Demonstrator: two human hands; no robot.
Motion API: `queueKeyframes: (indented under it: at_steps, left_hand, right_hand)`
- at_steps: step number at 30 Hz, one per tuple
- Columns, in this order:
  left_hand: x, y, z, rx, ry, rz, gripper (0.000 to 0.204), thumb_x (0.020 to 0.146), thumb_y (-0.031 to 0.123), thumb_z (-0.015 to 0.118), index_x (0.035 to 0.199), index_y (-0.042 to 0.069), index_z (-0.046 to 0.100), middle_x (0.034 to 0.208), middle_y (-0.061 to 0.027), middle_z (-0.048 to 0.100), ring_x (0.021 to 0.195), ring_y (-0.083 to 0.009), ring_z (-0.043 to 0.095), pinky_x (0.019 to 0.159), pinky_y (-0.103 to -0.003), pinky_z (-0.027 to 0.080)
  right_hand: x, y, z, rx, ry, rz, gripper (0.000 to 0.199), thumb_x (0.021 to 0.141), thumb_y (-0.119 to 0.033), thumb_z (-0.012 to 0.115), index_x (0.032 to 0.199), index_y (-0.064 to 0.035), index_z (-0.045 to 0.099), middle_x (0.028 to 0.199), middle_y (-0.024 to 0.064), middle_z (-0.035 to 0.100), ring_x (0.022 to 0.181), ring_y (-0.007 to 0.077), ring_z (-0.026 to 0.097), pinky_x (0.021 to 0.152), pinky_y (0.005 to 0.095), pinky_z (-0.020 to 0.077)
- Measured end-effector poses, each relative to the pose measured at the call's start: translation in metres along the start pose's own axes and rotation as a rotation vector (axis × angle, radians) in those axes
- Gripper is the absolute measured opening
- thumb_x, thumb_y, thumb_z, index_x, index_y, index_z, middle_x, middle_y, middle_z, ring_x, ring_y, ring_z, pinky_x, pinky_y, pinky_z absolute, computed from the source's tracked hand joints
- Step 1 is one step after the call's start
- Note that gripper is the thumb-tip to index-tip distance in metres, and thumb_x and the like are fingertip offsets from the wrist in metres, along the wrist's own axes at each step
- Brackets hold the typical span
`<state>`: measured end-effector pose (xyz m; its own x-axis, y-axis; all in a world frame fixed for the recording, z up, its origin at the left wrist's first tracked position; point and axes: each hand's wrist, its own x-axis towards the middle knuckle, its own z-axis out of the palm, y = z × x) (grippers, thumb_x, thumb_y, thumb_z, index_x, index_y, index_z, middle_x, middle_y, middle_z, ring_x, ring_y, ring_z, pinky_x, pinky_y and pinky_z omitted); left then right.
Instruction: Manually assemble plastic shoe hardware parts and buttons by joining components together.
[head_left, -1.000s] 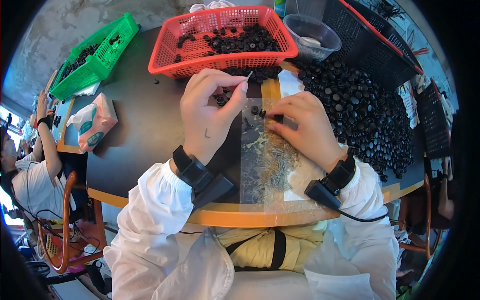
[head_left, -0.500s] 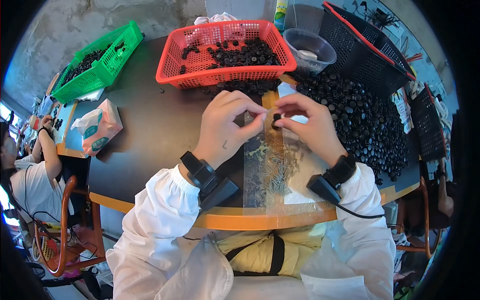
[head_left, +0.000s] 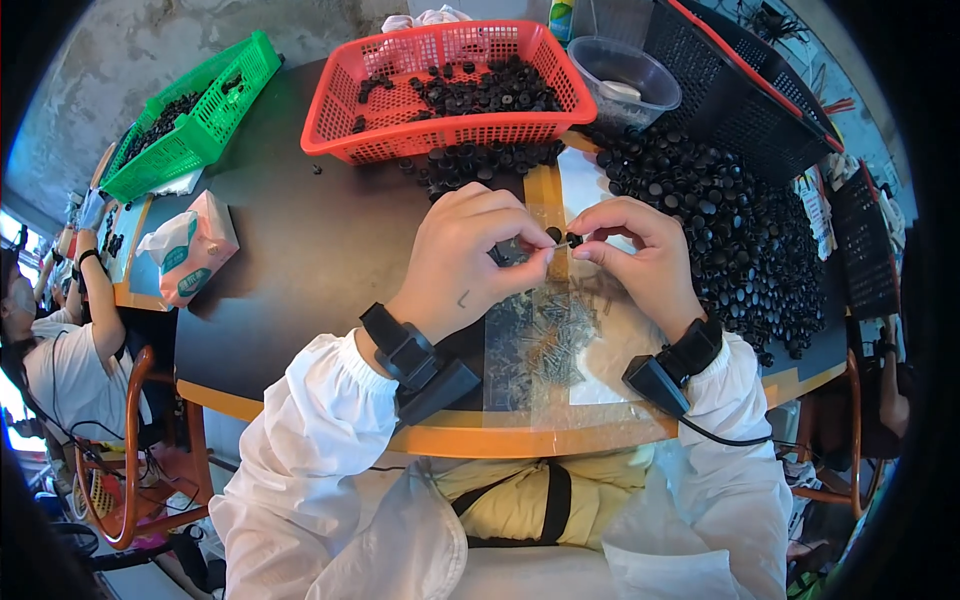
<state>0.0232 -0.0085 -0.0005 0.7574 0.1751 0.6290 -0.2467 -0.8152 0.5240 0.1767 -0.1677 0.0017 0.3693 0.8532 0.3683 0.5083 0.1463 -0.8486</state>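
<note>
Over the table's middle my left hand pinches a thin metal pin, perhaps a screw, by one end. The pin's other end meets a small round black cap between the thumb and fingers of my right hand. Whether the pin has gone into the cap is too small to tell. Another black cap shows just beyond my left fingertips; what it rests on is unclear. Below both hands, loose metal pins lie scattered on clear plastic and a white sheet.
A red basket of black parts stands at the back, a green basket far left. Black caps are heaped at right, near a black basket and clear tub. A tissue pack and a seated person are left.
My hands have drawn closer together and shifted slightly right, bringing the pin against the cap in my right fingers. A second black cap now shows beside my left fingertips. The view has tilted slightly.
</note>
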Motion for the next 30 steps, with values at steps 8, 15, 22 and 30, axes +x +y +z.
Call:
queueKeyframes:
  at_steps: [8, 15, 22, 30]
  left_hand:
    - [0.000, -0.001, 0.004, 0.009, 0.055, 0.030, 0.012, 0.066, 0.008, 0.074, 0.073, 0.012, 0.066, 0.071, 0.0011, 0.061, 0.068, -0.0202, 0.054, 0.065, -0.031, 0.042]
    - [-0.001, 0.000, 0.001, 0.011, -0.010, -0.009, 0.012, 0.068, 0.005, 0.075, 0.076, 0.007, 0.066, 0.076, -0.0028, 0.063, 0.072, -0.0213, 0.055, 0.069, -0.032, 0.042]
    - [-0.001, 0.002, 0.001, 0.008, -0.024, -0.033, 0.011, 0.069, 0.006, 0.075, 0.076, 0.007, 0.066, 0.076, -0.0027, 0.063, 0.073, -0.0216, 0.056, 0.069, -0.032, 0.042]
    - [-0.002, 0.000, 0.005, 0.059, -0.019, 0.058, 0.013, 0.070, 0.007, 0.076, 0.079, 0.008, 0.068, 0.078, -0.0019, 0.063, 0.074, -0.0214, 0.056, 0.068, -0.032, 0.043]
  right_hand:
    - [-0.001, -0.005, 0.001, -0.027, 0.014, -0.003, 0.020, 0.076, 0.000, 0.073, 0.096, -0.0004, 0.070, 0.096, 0.0075, 0.069, 0.086, 0.0142, 0.066, 0.078, 0.0269, 0.0518]
    - [-0.002, -0.004, 0.001, 0.058, 0.017, 0.090, 0.021, 0.076, -0.001, 0.073, 0.096, -0.0007, 0.069, 0.095, 0.0062, 0.070, 0.084, 0.0126, 0.066, 0.076, 0.0258, 0.0512]
    - [-0.003, -0.007, 0.000, -0.247, 0.018, -0.108, 0.020, 0.073, -0.005, 0.076, 0.093, -0.0039, 0.071, 0.091, 0.0053, 0.069, 0.071, 0.0125, 0.061, 0.069, 0.0253, 0.0489]
    - [-0.004, -0.014, 0.009, 0.037, 0.044, 0.111, 0.017, 0.079, -0.005, 0.074, 0.095, -0.0018, 0.070, 0.091, 0.0045, 0.070, 0.079, 0.0104, 0.064, 0.072, 0.0241, 0.0501]
